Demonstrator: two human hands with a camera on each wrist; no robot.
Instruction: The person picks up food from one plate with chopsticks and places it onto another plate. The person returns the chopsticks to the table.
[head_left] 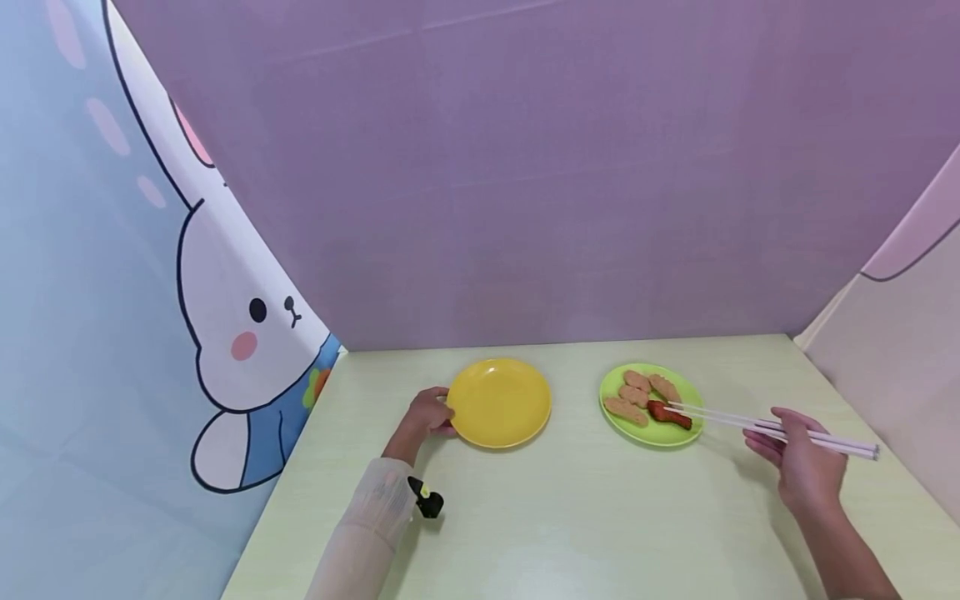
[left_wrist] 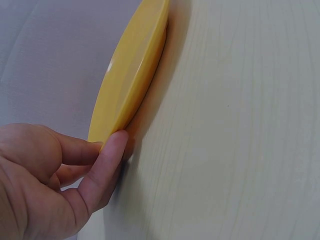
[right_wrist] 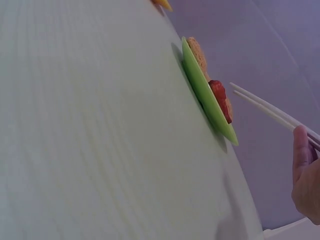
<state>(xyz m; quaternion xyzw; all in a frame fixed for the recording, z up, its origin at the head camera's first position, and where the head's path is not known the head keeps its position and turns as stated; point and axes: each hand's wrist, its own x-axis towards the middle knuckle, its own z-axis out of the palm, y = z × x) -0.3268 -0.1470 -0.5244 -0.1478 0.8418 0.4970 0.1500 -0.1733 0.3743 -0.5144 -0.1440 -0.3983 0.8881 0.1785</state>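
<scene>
My left hand (head_left: 431,412) pinches the left rim of a round yellow plate (head_left: 498,403); in the left wrist view the thumb and fingers (left_wrist: 107,160) meet at its edge. A pair of pale chopsticks (head_left: 780,427) is gripped in my right hand (head_left: 813,467). Their tips reach over a green plate (head_left: 613,417) that carries several tan, nugget-like pieces (head_left: 626,410) and a reddish-brown drumstick (head_left: 670,414). In the right wrist view the chopstick tips stand apart from the drumstick (right_wrist: 220,97), above it.
Both plates stand on a light wood-grain table (head_left: 570,517), the yellow one to the left of the green. A purple cloth (head_left: 562,183) hangs behind the table's back edge. On the left is a blue sheet (head_left: 97,375) printed with a rabbit. A pale wall covering (head_left: 900,375) borders the right side.
</scene>
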